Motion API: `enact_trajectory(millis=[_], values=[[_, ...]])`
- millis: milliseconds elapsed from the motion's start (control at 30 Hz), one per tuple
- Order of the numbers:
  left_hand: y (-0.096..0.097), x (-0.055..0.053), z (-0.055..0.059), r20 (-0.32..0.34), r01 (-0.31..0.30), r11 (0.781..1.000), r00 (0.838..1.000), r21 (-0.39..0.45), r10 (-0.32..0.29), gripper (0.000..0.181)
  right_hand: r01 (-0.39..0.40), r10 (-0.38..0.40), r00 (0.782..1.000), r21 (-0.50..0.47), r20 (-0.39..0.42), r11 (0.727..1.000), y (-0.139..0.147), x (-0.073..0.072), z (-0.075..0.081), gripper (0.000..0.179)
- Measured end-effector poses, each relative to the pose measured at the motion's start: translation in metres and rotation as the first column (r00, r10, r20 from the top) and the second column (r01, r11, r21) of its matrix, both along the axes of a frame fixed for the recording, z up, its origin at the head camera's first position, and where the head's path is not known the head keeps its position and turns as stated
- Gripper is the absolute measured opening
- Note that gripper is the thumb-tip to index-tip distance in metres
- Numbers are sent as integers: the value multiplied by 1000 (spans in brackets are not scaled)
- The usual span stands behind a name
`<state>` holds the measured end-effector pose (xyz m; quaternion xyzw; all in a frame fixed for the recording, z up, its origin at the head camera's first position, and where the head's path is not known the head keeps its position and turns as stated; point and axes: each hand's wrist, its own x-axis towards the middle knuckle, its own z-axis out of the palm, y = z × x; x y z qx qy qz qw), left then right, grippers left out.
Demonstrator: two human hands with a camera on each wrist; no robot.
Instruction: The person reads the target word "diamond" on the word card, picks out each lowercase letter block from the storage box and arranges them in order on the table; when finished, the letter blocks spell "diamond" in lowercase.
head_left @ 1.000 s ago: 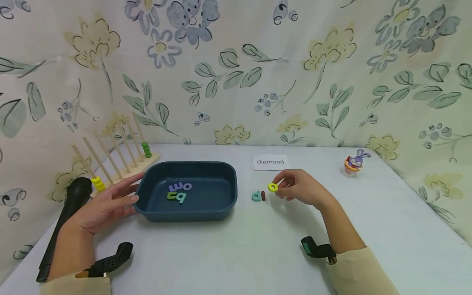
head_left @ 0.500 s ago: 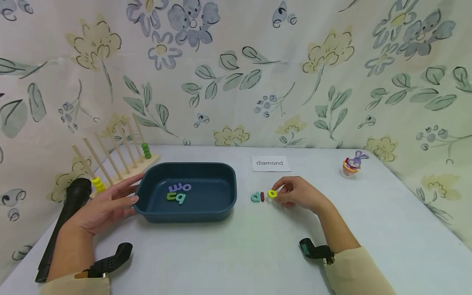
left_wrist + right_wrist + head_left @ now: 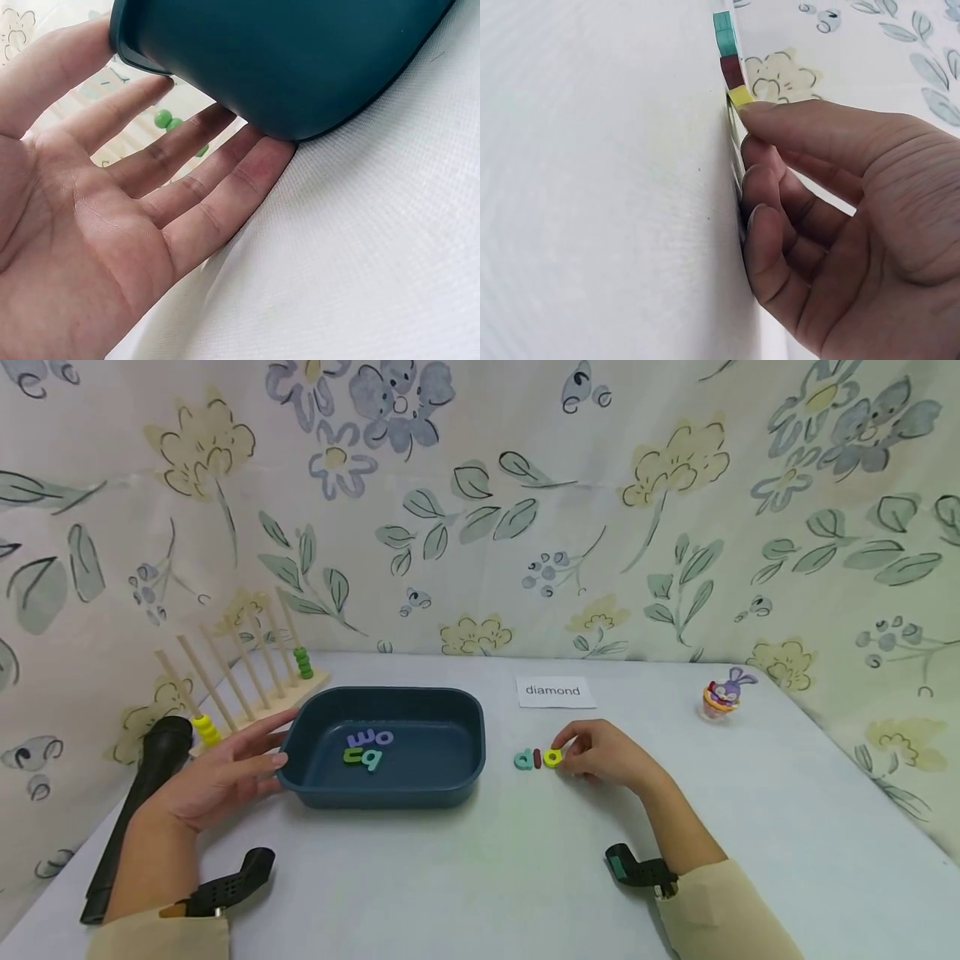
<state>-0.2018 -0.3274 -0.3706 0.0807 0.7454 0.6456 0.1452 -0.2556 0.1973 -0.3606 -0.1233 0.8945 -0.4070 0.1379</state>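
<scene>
My right hand (image 3: 609,755) pinches a yellow letter "a" (image 3: 552,763) low at the table, right of a teal "d" (image 3: 522,761) and a dark red "i" or "l" (image 3: 537,759). In the right wrist view, thumb and fingertip hold the yellow letter's edge (image 3: 740,96), and the other fingers curl close to the tabletop. My left hand (image 3: 217,781) rests against the left end of a dark blue tray (image 3: 382,798), its fingers nearly straight along the tray wall in the left wrist view. Inside the tray lie purple letters (image 3: 361,739), a green letter (image 3: 352,756) and a teal letter (image 3: 371,761).
A white card (image 3: 555,692) reading "diamond" lies behind the letter row. At the left stand a wooden peg rack (image 3: 288,693) with green and yellow beads and a black rod-like object (image 3: 142,810). A purple rabbit figurine (image 3: 724,693) stands back right.
My right hand has brought the yellow letter down and slightly left, up beside the dark red letter. My left hand has stayed at the tray.
</scene>
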Motion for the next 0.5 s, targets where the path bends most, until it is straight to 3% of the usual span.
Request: enact_trajectory(millis=[500], values=[[-1, -1, 0, 2, -2, 1000, 1000, 6, 2, 69, 8, -8, 1000, 19, -6, 1000, -4, 2, 1, 25]])
